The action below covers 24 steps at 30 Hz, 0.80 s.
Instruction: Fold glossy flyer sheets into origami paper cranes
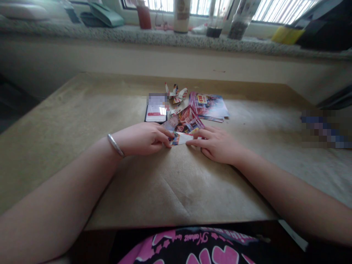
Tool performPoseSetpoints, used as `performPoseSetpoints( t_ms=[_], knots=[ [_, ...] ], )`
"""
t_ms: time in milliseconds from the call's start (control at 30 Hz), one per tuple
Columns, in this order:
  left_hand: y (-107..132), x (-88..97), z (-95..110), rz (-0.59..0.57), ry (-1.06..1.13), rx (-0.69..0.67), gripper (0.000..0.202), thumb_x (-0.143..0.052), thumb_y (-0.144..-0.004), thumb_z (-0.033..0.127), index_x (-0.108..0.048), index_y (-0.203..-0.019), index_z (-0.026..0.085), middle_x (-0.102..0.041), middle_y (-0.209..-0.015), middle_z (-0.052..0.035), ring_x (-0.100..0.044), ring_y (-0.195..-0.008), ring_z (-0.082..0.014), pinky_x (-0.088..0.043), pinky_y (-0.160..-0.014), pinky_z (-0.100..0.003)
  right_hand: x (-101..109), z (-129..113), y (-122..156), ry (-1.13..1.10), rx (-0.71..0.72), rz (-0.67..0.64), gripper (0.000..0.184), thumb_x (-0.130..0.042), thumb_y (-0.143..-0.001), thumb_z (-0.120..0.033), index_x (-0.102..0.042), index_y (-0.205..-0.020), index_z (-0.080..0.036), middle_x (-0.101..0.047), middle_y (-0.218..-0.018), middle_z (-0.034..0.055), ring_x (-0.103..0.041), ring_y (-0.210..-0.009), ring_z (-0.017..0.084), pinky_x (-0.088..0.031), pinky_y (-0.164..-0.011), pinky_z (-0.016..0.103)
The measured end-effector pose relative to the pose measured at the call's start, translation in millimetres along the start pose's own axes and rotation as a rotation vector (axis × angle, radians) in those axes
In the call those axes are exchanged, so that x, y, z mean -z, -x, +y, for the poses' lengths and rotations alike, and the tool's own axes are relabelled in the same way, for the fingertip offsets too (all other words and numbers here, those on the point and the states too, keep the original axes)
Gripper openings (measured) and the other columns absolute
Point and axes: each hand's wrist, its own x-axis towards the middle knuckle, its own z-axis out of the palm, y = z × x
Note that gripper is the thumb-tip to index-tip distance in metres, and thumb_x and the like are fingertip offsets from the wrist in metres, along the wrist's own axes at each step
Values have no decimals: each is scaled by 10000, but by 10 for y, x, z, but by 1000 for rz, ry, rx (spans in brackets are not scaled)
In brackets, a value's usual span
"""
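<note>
A small folded piece of colourful printed paper [181, 138] lies on the brown table [82, 110] between my hands. My left hand [143, 139], with a silver bangle on the wrist, pinches its left end with closed fingers. My right hand [217, 145] presses its right end with fingers held together and laid nearly flat. Just behind it lies a larger printed sheet [184, 121].
A phone [156, 113] lies behind my left hand. Small folded paper figures [176, 93] and a stack of flyers [210, 106] sit further back. Jars and bottles [181, 14] stand on the stone windowsill. A blurred object [326, 128] rests at the right.
</note>
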Motion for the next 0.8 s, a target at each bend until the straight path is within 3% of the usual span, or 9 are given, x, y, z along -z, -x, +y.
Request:
performPoseSetpoints(
  t_ms=[233,800],
  knots=[
    [6,6,-22,-22,32,5,349,-485,-824,139,-735,-1009,298,-644,-1237,37,-605,-1092,-136,-444,-970,-242,63,-2,13,59,-38,-24,342,-495,-836,-160,-658,-1122,-253,-650,-1097,72,-560,-941,222,-413,-742,325],
    [33,-55,-158,-15,197,29,320,-455,-843,130,-711,-1002,239,-654,-1195,1,-574,-1122,-141,-416,-1024,-272,129,265,274,78,-100,7,250,-480,-804,-159,-717,-864,-214,-707,-898,42,-610,-747,172,-406,-662,287]
  ],
)
